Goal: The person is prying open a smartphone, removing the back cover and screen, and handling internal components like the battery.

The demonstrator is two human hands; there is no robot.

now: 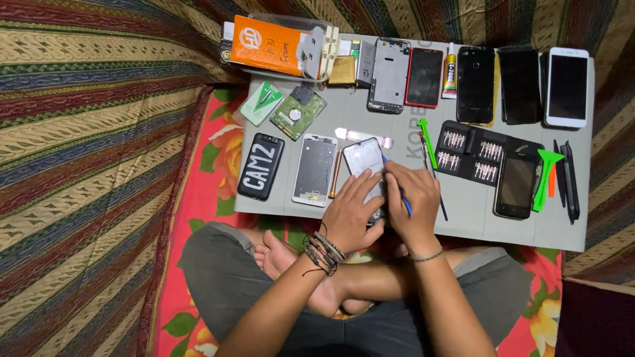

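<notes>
Legs crossed at the bottom, and just past them sits the grey work mat (463, 218), which I'll use as the landmark for everything. At the mat's near edge, around the middle, the left hand (354, 215) lies spread over the lower end of a dark-screened phone (366, 162), fingers flat, seemingly to pin it so it can't slide. The right hand (411, 201) is closed around a thin blue tool (403, 198), tip aimed at the phone's right edge, probably working the seam. The phone looks glossy, slightly tilted, screen off. Left of it on the mat are a white phone frame (315, 170) and a black case (261, 166). Right of centre sits a screwdriver bit set (473, 155). Along the mat's far edge runs a row of phones (522, 86).
</notes>
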